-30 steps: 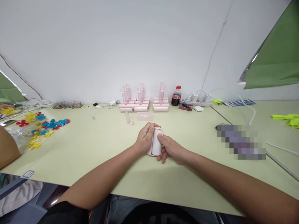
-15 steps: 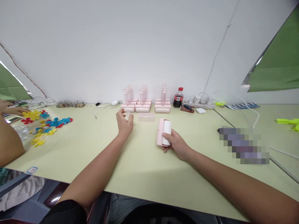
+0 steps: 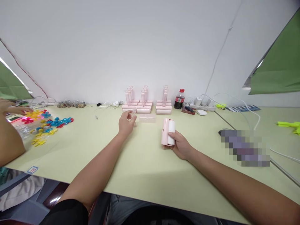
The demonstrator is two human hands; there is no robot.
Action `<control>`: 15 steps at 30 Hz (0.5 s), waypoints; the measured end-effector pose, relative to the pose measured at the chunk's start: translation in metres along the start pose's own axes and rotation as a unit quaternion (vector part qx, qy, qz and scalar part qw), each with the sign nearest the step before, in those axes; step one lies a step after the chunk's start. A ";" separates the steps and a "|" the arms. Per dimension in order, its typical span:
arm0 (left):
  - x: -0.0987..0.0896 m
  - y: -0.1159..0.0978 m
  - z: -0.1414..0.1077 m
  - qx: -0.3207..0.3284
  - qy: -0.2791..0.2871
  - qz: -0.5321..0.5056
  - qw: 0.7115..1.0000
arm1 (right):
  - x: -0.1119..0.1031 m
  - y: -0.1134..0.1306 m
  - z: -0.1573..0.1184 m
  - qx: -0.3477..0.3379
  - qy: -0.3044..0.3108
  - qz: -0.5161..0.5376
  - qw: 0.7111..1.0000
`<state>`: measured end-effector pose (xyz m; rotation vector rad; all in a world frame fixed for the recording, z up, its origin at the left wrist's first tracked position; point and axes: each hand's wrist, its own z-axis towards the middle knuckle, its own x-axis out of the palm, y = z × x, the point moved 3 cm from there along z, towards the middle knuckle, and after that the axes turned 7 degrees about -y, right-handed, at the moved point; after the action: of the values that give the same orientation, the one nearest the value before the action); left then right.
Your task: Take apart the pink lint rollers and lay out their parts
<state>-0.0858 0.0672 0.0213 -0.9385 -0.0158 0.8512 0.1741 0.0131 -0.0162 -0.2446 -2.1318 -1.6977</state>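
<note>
My right hand is closed round a pink lint roller head with a white paper roll in it, held upright above the table with no handle seen on it. My left hand pinches a small clear plastic piece between thumb and fingers; most of it is hidden, and its exact kind is unclear. Between the hands, a little farther back, a translucent pinkish cover lies on the table. Behind it stand several assembled pink lint rollers in rows, handles pointing up.
Right of the rollers are a cola bottle, a power strip with chargers and a white box. A blurred-out object lies at right. Leftward, another person's hand touches colourful plastic flower pieces.
The lint roller head in my right hand has shifted slightly right and turned, showing more of its pink shell. My left hand has turned slightly, with the clear piece now tilted.
</note>
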 end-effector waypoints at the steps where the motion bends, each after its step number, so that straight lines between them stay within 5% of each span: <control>1: -0.001 -0.011 -0.005 0.055 0.023 -0.011 0.998 | -0.001 0.000 0.001 0.015 -0.005 0.013 1.000; 7: 0.002 -0.059 -0.048 0.279 0.231 -0.056 0.931 | -0.001 0.003 0.004 0.058 -0.047 0.059 0.995; 15: 0.012 -0.059 -0.060 0.296 0.284 -0.047 0.911 | -0.002 -0.001 0.006 0.017 -0.011 0.011 1.000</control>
<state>-0.0184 0.0154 0.0218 -0.5692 0.6633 0.4203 0.1742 0.0185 -0.0184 -0.2776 -2.1649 -1.6525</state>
